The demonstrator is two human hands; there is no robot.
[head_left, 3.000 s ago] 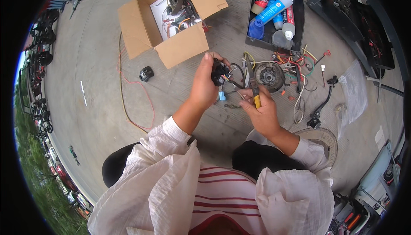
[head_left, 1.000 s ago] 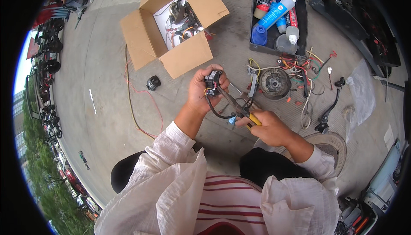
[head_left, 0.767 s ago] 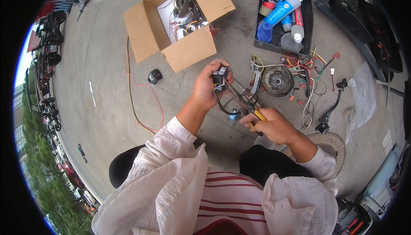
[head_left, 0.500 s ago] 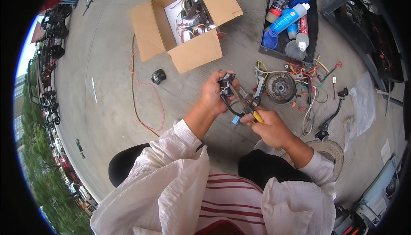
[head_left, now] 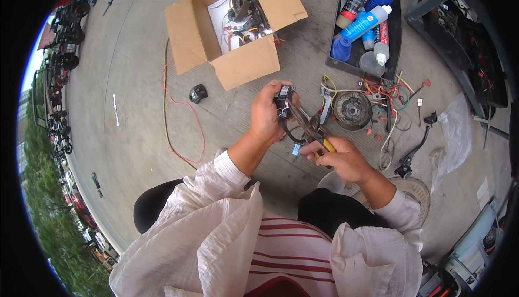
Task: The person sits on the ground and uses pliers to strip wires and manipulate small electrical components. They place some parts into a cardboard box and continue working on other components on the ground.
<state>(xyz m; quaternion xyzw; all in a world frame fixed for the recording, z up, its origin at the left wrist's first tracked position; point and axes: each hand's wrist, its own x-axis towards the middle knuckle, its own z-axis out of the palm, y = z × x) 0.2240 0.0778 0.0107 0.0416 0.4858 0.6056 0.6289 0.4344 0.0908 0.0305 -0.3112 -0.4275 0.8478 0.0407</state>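
Standing on grey concrete [head_left: 135, 97], an angular cardboard box [head_left: 246, 62] is seen beyond yellow-handled metal pliers [head_left: 311, 129], gripped by the right hand [head_left: 344, 159] and angled toward a blocky black plastic switch housing [head_left: 282, 98] clasped in the left hand [head_left: 266, 115].

I am noting pliers [head_left: 311, 128] left of the hub [head_left: 352, 110], the carton [head_left: 247, 62] sitting behind, left of the tray [head_left: 346, 67] holding bottles [head_left: 363, 22].

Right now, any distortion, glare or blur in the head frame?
Head view: black fisheye surround, edges bowing near it; head view: soft light, pale sheen on crumpled clear plastic sheet; head view: yellow-handled metal pliers fairly crisp, tips unclear.
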